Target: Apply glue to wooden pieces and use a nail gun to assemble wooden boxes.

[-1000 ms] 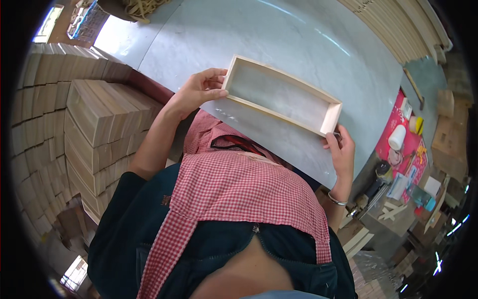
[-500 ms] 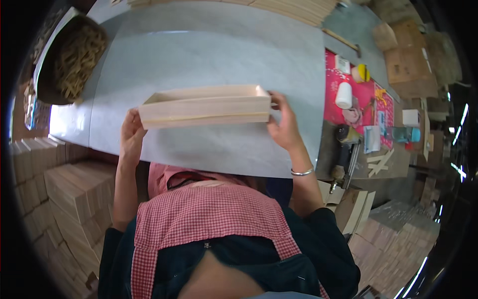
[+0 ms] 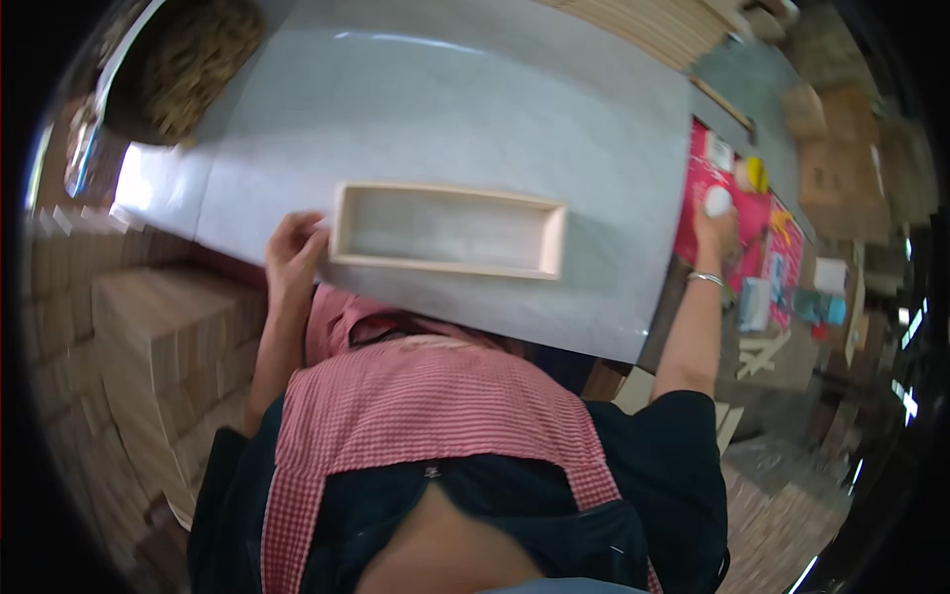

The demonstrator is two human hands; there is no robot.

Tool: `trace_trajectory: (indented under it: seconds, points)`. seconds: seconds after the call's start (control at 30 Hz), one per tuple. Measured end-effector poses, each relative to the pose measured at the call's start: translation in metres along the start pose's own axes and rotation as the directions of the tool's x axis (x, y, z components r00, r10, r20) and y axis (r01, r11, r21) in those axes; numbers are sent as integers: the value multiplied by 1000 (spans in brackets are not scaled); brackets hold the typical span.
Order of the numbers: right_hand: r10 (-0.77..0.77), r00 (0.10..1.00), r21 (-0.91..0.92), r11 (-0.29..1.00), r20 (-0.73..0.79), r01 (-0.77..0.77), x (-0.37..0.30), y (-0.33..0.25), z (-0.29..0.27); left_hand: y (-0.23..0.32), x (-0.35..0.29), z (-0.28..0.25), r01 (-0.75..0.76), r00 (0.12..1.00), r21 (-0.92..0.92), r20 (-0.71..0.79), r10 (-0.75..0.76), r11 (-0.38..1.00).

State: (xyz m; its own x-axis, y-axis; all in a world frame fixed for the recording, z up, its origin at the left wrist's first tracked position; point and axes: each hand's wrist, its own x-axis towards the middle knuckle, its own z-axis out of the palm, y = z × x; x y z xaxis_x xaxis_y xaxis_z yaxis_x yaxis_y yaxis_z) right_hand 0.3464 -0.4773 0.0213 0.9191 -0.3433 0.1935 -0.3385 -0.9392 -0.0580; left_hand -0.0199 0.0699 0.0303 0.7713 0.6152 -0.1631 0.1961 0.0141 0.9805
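Note:
A shallow rectangular frame of pale wood (image 3: 450, 269) lies on the grey tabletop (image 3: 475, 119), its long side running left to right. Grey surface shows inside its walls; whether it has a floor I cannot tell. Just beyond the frame's left end is my left hand (image 3: 290, 255), thumb and fingers bent and slightly apart, not wrapped around the wood. Out to the right, my right hand (image 3: 714, 236) has its fingers around a small white bottle (image 3: 718, 201) above a red mat. The hand covers the lower part of the bottle.
On the red mat (image 3: 754, 213) are a yellow-topped container (image 3: 752, 174) and other small items. A hammer (image 3: 724, 103) lies behind it. A bin (image 3: 119, 99) of wood scraps stands far left; stacked wooden pieces (image 3: 163, 307) rise beside my left arm. Long boards (image 3: 643, 25) lie at the back.
The wooden frame went from both hands down onto the table, its opening now facing up. My right hand left it, moved right and took hold of the white bottle. My left hand came off its end.

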Motion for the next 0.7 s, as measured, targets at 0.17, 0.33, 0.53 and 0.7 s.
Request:
trace_trajectory:
  seconds: [0.17,0.33,0.53,0.7]
  points:
    - [71,987,315,949,-148,-21,11,13,8,-6,-12,6,-19,995,-33,-102,16,999]
    - [81,988,857,510,-135,75,-72,-49,-101,-20,-20,-1,-48,993,-94,-115,37,994]
    - [-242,960,978,114,-142,174,-193,-126,-122,4,-20,11,52,993,-48,-105,-57,997]
    - [-617,785,976,137,-49,168,-268,-163,-114,-7,-23,-2,-248,965,73,-72,253,966]
